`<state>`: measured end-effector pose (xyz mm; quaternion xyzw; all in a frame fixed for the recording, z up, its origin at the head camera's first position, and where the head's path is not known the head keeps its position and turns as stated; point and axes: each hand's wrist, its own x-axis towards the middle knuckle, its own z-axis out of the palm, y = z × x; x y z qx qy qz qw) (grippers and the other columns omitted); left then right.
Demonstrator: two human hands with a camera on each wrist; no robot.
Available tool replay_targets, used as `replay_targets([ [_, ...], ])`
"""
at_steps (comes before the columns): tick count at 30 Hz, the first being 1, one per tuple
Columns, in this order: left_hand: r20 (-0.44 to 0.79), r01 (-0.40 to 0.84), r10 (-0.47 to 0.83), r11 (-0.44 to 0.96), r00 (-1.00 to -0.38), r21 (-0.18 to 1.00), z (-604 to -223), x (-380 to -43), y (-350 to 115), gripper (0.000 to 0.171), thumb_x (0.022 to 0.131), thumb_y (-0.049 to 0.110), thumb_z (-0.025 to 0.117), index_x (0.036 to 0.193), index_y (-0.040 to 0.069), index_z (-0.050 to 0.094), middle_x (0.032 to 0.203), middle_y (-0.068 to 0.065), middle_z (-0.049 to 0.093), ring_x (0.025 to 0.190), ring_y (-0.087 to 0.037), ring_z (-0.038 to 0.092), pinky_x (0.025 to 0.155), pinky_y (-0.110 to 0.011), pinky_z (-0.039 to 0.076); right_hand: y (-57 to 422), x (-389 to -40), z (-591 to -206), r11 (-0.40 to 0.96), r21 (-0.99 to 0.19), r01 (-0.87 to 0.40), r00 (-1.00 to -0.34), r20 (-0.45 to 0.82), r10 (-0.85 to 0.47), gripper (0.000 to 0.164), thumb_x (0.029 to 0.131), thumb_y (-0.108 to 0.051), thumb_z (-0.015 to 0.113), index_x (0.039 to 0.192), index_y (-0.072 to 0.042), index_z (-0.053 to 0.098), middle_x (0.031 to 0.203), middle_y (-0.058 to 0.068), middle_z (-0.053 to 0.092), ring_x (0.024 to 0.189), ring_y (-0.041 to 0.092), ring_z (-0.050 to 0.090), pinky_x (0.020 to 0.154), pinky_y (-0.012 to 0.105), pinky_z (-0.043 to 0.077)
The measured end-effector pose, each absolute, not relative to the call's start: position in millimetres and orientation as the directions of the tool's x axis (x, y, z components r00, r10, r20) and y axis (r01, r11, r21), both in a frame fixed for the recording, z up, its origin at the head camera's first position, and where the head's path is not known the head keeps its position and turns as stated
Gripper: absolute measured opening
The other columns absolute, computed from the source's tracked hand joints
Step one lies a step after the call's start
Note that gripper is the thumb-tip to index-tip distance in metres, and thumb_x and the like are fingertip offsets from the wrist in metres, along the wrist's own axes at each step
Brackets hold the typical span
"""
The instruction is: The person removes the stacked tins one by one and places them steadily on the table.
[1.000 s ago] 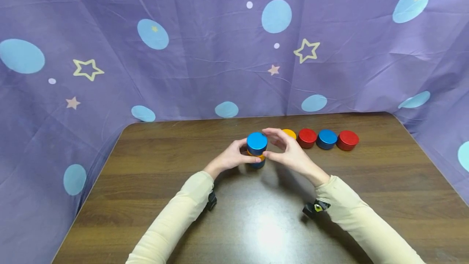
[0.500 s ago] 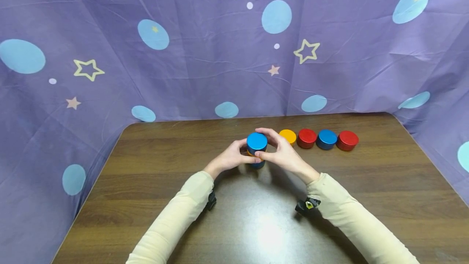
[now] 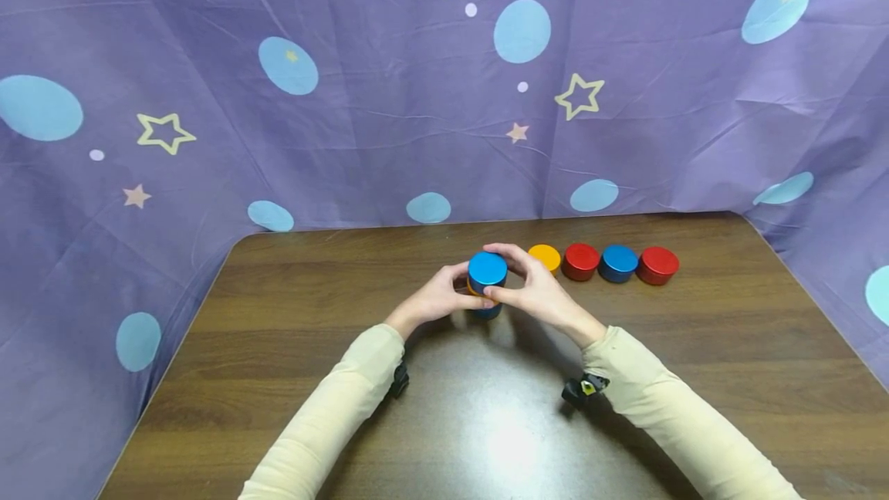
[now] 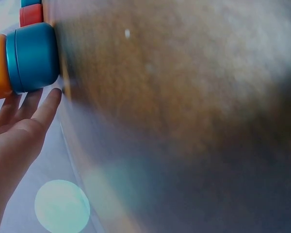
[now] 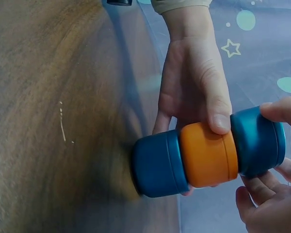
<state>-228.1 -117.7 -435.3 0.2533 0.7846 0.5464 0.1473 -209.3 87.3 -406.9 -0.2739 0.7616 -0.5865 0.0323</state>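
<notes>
Three round, lidded tins form an upright stack near the table's middle. The top blue tin (image 3: 487,268) sits over an orange tin (image 5: 203,158), and another blue tin (image 5: 157,165) is at the bottom. My left hand (image 3: 437,296) grips the stack at the orange tin, its thumb on the near side. From the other side my right hand (image 3: 545,301) holds the top blue tin between thumb and fingers. In the left wrist view the left fingers (image 4: 48,108) reach along the bottom blue tin; the top of the stack lies outside that view.
To the right of the stack, a row of similar tins runs along the back of the wooden table (image 3: 292,315): yellow (image 3: 545,257), red (image 3: 580,261), blue (image 3: 618,263) and red (image 3: 657,265). A patterned purple cloth (image 3: 389,99) hangs behind the table.
My right hand has moved left from just beside the stack and taken hold of the top blue tin, uncovering the yellow tin. The left hand has stayed in place.
</notes>
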Motion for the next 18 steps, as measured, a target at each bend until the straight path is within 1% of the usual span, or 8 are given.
replay_targets([
  [6, 0.036, 0.226, 0.557, 0.276, -0.83, 0.934, -434, -228, -119, 0.05, 0.083, 0.005, 0.076, 0.13, 0.004, 0.057, 0.123, -0.007, 0.062, 0.11, -0.02, 0.058, 0.095, -0.035, 0.045, 92, -209, -401, 0.165, -0.894, -0.417, -0.822, 0.293, -0.489, 0.058, 0.082, -0.004, 0.076, 0.134, -0.003, 0.052, 0.13, 0.014, 0.056, 0.121, 0.032, 0.052, 0.103, 0.049, 0.037],
  [13, 0.045, 0.243, 0.567, 0.279, -0.822, 0.929, -434, -228, -119, 0.049, 0.084, 0.008, 0.076, 0.129, 0.005, 0.058, 0.122, -0.007, 0.062, 0.107, -0.019, 0.058, 0.094, -0.033, 0.045, 98, -208, -393, 0.183, -0.896, -0.404, -0.811, 0.258, -0.524, 0.056, 0.082, -0.006, 0.076, 0.134, -0.006, 0.053, 0.131, 0.01, 0.056, 0.121, 0.028, 0.052, 0.103, 0.048, 0.037],
  [18, 0.034, 0.247, 0.577, 0.295, -0.816, 0.923, -417, -220, -117, 0.046, 0.084, 0.006, 0.075, 0.126, 0.001, 0.058, 0.117, -0.009, 0.064, 0.101, -0.018, 0.058, 0.091, -0.032, 0.046, 104, -206, -388, 0.191, -0.887, -0.422, -0.796, 0.261, -0.547, 0.057, 0.083, -0.007, 0.076, 0.134, -0.004, 0.052, 0.132, 0.011, 0.055, 0.121, 0.029, 0.052, 0.104, 0.049, 0.037],
])
